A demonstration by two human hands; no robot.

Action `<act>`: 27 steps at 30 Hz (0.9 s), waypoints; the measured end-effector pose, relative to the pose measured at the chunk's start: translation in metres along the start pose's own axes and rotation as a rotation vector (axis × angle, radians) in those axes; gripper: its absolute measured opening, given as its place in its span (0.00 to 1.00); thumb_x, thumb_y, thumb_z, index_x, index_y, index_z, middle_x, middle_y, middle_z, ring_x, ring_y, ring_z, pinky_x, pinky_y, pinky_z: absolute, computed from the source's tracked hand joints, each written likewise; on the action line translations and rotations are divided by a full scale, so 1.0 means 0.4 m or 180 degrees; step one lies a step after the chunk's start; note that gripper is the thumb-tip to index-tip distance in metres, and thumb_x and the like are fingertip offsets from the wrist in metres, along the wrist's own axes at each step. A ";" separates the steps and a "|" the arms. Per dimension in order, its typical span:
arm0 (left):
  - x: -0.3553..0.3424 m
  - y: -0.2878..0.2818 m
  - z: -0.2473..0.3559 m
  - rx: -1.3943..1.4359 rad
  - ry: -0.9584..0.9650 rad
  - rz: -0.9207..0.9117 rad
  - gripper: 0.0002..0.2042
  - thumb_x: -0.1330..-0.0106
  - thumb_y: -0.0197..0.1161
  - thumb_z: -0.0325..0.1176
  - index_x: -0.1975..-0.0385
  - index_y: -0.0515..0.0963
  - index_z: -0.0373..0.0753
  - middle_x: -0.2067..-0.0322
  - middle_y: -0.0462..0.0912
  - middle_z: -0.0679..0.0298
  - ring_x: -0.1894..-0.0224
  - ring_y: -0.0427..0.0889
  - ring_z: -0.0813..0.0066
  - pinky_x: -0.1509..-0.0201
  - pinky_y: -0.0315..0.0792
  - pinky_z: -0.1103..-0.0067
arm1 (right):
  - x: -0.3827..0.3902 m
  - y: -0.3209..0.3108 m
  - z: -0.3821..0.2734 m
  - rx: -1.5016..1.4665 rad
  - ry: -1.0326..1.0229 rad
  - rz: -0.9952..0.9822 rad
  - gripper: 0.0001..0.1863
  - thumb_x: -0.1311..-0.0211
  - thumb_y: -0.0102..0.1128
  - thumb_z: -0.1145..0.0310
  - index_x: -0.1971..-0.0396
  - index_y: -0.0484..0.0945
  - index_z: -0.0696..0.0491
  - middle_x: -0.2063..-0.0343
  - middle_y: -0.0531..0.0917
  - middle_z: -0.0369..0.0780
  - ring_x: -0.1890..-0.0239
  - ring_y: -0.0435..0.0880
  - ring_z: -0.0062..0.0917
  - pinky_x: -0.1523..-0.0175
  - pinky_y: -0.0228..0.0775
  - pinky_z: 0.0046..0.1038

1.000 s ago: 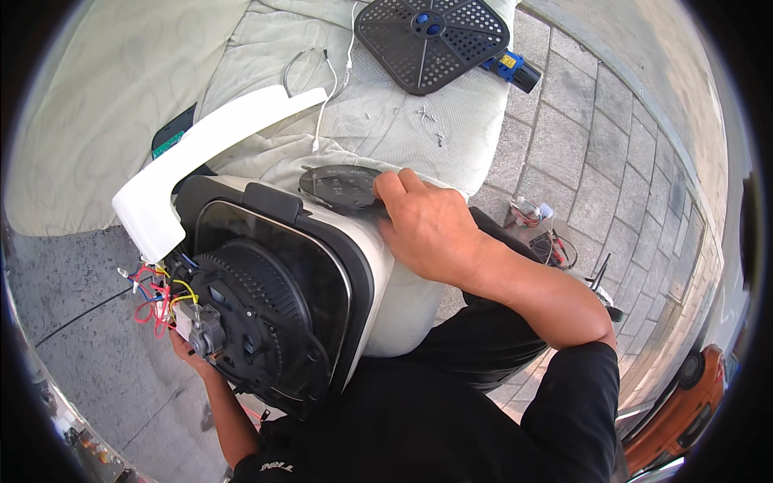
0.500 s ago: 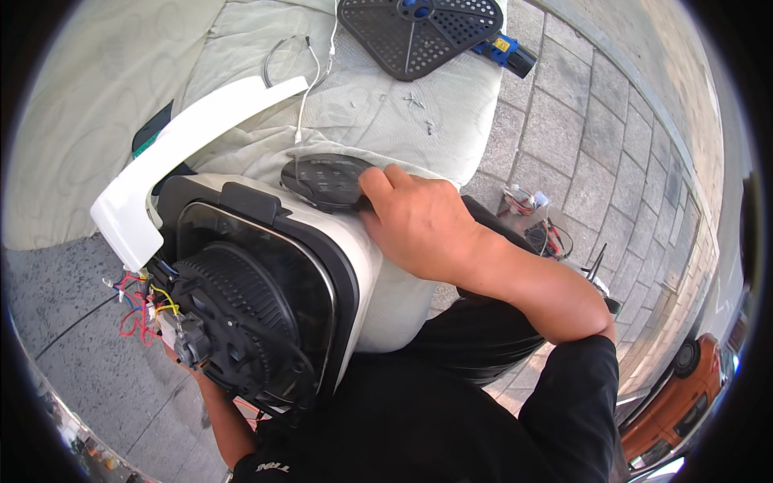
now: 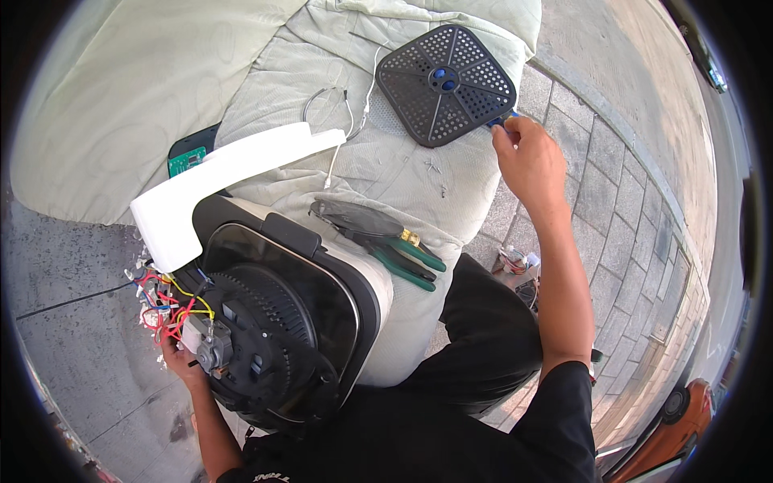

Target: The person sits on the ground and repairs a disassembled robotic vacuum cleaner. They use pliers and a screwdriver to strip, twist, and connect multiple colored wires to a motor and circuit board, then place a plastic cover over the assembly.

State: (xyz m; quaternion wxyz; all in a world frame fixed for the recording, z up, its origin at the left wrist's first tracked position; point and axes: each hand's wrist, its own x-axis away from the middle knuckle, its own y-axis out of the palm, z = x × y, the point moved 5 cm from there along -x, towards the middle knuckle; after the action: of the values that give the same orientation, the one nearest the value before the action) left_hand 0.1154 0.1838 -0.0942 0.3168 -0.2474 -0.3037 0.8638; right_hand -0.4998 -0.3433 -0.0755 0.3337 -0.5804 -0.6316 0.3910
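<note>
An opened air fryer leans against me on its side, with a dark round fan housing and a small metal motor exposed. My left hand grips its lower left side by the motor, fingers partly hidden. Beside them hangs a bundle of red, yellow and blue wires. My right hand reaches to the far right and closes on a blue tool, mostly hidden under my fingers. That tool lies against the corner of a black perforated plate. Green-handled pliers lie beside a dark oval panel.
A curved white casing piece lies across the far side of the fryer. Behind it sit a green circuit board and a white cable. Loose screws lie on the pale cushion. More wires rest on the paving.
My right hand has left the dark oval panel and moved away, up and right, to the blue tool. The pliers are now visible. My left hand stays at the fryer. The view has shifted.
</note>
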 end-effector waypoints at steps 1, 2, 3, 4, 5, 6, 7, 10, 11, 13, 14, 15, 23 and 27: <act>0.008 -0.003 0.001 -0.0190 0.0086 0.0093 0.32 0.23 0.62 0.51 0.31 0.76 0.28 0.39 0.85 0.54 0.37 0.84 0.64 0.31 0.75 0.68 | -0.017 0.021 0.012 -0.0043 0.0524 -0.0601 0.16 0.24 0.66 0.62 0.52 0.87 0.60 0.64 0.90 0.45 0.74 0.85 0.42 0.62 0.81 0.43; 0.014 0.010 0.012 -0.0373 0.0159 0.0166 0.40 0.21 0.59 0.64 0.30 0.75 0.27 0.39 0.84 0.55 0.37 0.84 0.65 0.32 0.75 0.69 | -0.022 0.050 0.009 -0.0772 0.0907 -0.0799 0.15 0.23 0.65 0.61 0.54 0.87 0.60 0.66 0.88 0.44 0.75 0.84 0.38 0.65 0.80 0.40; 0.012 0.030 0.050 -0.0348 0.0062 0.0237 0.47 0.24 0.59 0.71 0.29 0.74 0.26 0.37 0.83 0.52 0.36 0.83 0.62 0.30 0.74 0.68 | -0.016 0.093 0.006 -0.1498 0.1304 -0.0984 0.15 0.22 0.65 0.61 0.57 0.86 0.59 0.69 0.87 0.42 0.77 0.83 0.33 0.68 0.79 0.37; 0.003 0.037 0.052 -0.0350 0.0071 0.0171 0.47 0.25 0.59 0.71 0.29 0.74 0.26 0.37 0.83 0.52 0.35 0.83 0.61 0.30 0.74 0.68 | -0.009 0.137 0.009 -0.2230 0.1696 -0.1161 0.15 0.21 0.65 0.60 0.59 0.86 0.59 0.71 0.86 0.40 0.79 0.82 0.29 0.71 0.78 0.34; 0.004 0.032 0.054 -0.0377 0.0065 0.0124 0.47 0.25 0.59 0.71 0.28 0.74 0.26 0.36 0.83 0.51 0.35 0.83 0.60 0.29 0.74 0.68 | -0.014 0.179 0.017 -0.2623 0.1865 -0.1044 0.15 0.20 0.65 0.60 0.60 0.85 0.59 0.72 0.85 0.39 0.78 0.82 0.26 0.72 0.77 0.32; -0.004 0.035 0.063 -0.0387 0.0078 0.0077 0.47 0.25 0.59 0.71 0.28 0.74 0.25 0.36 0.83 0.51 0.34 0.83 0.60 0.28 0.73 0.67 | -0.018 0.217 0.024 -0.3020 0.2029 -0.0898 0.16 0.20 0.65 0.59 0.61 0.85 0.58 0.72 0.85 0.38 0.78 0.82 0.23 0.73 0.76 0.30; -0.005 0.039 0.069 -0.0362 -0.0052 0.0041 0.45 0.23 0.59 0.68 0.28 0.74 0.25 0.36 0.83 0.50 0.34 0.83 0.59 0.28 0.73 0.67 | -0.025 0.240 0.035 -0.3418 0.2191 -0.0745 0.16 0.20 0.65 0.59 0.63 0.84 0.58 0.72 0.84 0.37 0.77 0.82 0.20 0.74 0.76 0.28; 0.002 0.044 0.083 -0.0322 0.0054 0.0158 0.43 0.22 0.58 0.66 0.29 0.74 0.25 0.36 0.83 0.50 0.34 0.83 0.59 0.28 0.74 0.66 | -0.052 0.207 0.009 -0.3767 0.1604 -0.0365 0.15 0.22 0.67 0.61 0.66 0.82 0.58 0.73 0.84 0.37 0.77 0.82 0.21 0.74 0.76 0.28; 0.009 0.045 0.086 -0.0206 0.0071 0.0178 0.33 0.22 0.59 0.51 0.30 0.76 0.27 0.37 0.84 0.51 0.36 0.84 0.61 0.29 0.74 0.68 | -0.069 0.172 -0.005 -0.3702 0.1338 -0.0263 0.15 0.22 0.67 0.63 0.68 0.83 0.58 0.74 0.84 0.37 0.78 0.81 0.21 0.75 0.76 0.28; 0.014 0.047 0.096 0.0045 0.0121 0.0208 0.20 0.24 0.61 0.21 0.33 0.79 0.31 0.39 0.86 0.54 0.39 0.85 0.66 0.30 0.74 0.70 | -0.090 0.068 -0.032 -0.3425 0.1074 0.0052 0.16 0.22 0.68 0.61 0.69 0.83 0.57 0.75 0.83 0.36 0.79 0.80 0.19 0.74 0.75 0.26; 0.014 0.045 0.094 -0.0018 0.0101 0.0196 0.19 0.24 0.62 0.21 0.34 0.80 0.31 0.39 0.87 0.55 0.39 0.85 0.66 0.30 0.74 0.70 | -0.101 0.013 -0.032 -0.3224 0.0899 0.0230 0.16 0.21 0.68 0.60 0.68 0.84 0.56 0.75 0.83 0.35 0.79 0.79 0.18 0.74 0.73 0.25; 0.015 0.038 0.087 -0.0085 0.0075 0.0196 0.19 0.24 0.62 0.22 0.34 0.80 0.31 0.40 0.87 0.55 0.40 0.85 0.66 0.30 0.75 0.70 | -0.110 -0.041 -0.036 -0.2932 0.0686 0.0392 0.17 0.21 0.69 0.59 0.70 0.84 0.56 0.76 0.83 0.34 0.79 0.78 0.17 0.73 0.72 0.24; 0.017 0.033 0.086 -0.0360 -0.0108 0.0378 0.17 0.23 0.63 0.24 0.38 0.83 0.30 0.43 0.89 0.55 0.40 0.85 0.66 0.30 0.74 0.70 | -0.243 -0.158 0.000 -0.1924 -0.0022 0.1064 0.19 0.21 0.68 0.55 0.68 0.85 0.55 0.76 0.82 0.32 0.77 0.77 0.13 0.73 0.69 0.22; 0.014 0.036 0.080 -0.0287 -0.0050 0.0430 0.16 0.21 0.64 0.26 0.37 0.83 0.31 0.42 0.88 0.55 0.40 0.85 0.66 0.31 0.75 0.70 | -0.353 -0.081 0.097 -0.2704 0.0615 0.0497 0.17 0.21 0.66 0.59 0.70 0.81 0.54 0.77 0.77 0.31 0.79 0.73 0.17 0.72 0.67 0.25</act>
State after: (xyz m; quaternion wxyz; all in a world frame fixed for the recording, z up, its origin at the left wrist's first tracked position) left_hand 0.0860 0.1673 -0.0830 0.2440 -0.2746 -0.3275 0.8705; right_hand -0.5345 -0.4886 -0.0607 0.0925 -0.7459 -0.6564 0.0647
